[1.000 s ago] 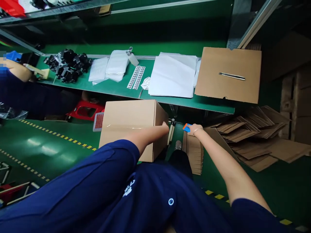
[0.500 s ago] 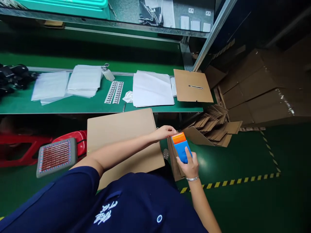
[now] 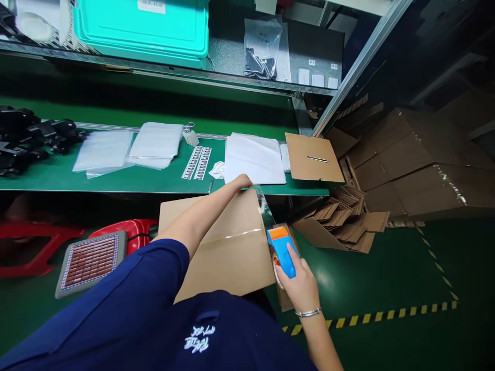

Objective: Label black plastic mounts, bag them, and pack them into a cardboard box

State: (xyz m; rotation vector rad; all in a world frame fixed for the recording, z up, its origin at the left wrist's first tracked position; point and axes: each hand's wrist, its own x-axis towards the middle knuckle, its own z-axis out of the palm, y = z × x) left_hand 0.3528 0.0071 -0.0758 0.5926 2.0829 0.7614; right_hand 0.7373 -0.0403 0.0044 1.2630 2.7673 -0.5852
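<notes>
The right hand (image 3: 302, 285) is clasping a tape dispenser (image 3: 285, 254) at the right edge of the cardboard box (image 3: 232, 263); the left hand (image 3: 243, 182) (grip hidden, cannot tell) is bending over the box's far right corner.

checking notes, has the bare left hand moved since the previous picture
Yes: the bare left hand has shifted leftward and up in the view, relative to the white rectangular paper stack.

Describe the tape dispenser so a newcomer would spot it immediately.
In front of the green workbench sits a large cardboard box. By its right edge, the right hand grips the tape dispenser, bright blue with an orange end, unlike the plain brown box.
</notes>
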